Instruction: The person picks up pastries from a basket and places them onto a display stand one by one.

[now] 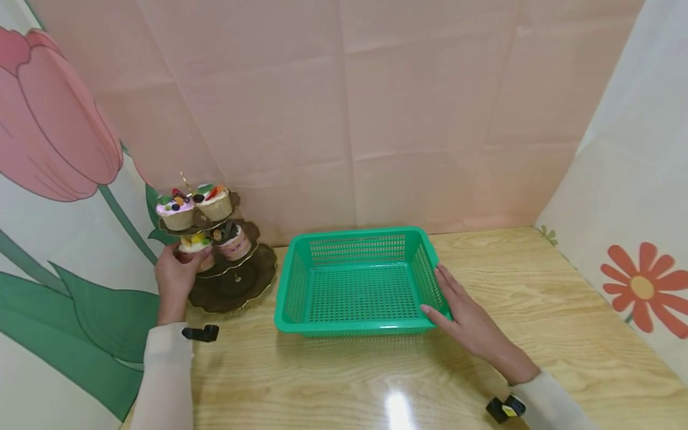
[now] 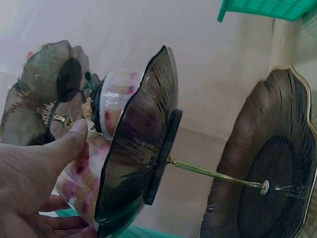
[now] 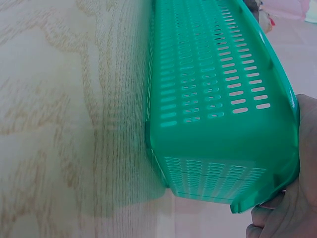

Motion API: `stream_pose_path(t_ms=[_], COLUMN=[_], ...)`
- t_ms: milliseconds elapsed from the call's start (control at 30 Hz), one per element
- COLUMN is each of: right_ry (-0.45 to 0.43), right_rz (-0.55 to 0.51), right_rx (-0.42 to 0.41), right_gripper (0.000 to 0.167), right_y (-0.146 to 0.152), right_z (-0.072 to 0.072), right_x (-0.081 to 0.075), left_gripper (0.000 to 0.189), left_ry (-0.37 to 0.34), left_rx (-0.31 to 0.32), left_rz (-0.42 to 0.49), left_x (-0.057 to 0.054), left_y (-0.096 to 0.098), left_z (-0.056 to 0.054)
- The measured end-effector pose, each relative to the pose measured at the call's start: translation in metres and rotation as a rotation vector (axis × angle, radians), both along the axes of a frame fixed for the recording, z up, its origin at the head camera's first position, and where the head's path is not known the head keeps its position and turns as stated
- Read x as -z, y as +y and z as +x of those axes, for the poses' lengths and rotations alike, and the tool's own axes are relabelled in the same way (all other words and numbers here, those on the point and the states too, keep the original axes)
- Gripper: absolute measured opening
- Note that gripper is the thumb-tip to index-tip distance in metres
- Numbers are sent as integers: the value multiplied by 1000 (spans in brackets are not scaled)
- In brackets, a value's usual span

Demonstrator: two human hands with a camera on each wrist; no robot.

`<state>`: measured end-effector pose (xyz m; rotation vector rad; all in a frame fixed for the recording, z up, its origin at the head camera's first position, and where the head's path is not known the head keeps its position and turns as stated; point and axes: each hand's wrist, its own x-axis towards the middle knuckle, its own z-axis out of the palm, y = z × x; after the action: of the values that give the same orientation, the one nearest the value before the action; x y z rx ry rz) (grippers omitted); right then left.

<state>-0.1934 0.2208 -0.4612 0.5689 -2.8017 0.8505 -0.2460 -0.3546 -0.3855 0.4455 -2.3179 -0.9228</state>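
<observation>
My left hand holds a cupcake with a yellow and green topping, on the middle tier of a dark cake stand. In the left wrist view the thumb lies over the cupcake's side, and the fingers are on its far side. Beside it on that tier sits a cupcake with a dark topping. Two fruit-topped cupcakes, one with lilac cream and one with white cream, stand on the top tier. My right hand grips the right rim of a green plastic basket, thumb over its near corner.
The basket holds nothing and stands on a wood-grain table, to the right of the cake stand. A pink backdrop rises behind. Flower-printed sheets hang at both sides, the left one close to my left arm.
</observation>
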Motion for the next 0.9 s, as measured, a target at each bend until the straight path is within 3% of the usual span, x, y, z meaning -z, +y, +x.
stream_pose_path(t_ms=[500, 900], right_ry=[-13, -19], right_rz=[-6, 0], right_rx=[-1, -7], right_gripper=[85, 86], right_y=[0, 1], right_z=[1, 0], right_x=[0, -2], left_gripper=[71, 68], left_ry=[-18, -39], left_rx=[66, 77], left_rz=[-20, -85], left_x=[2, -5], left_y=[-8, -1], left_z=[-5, 11])
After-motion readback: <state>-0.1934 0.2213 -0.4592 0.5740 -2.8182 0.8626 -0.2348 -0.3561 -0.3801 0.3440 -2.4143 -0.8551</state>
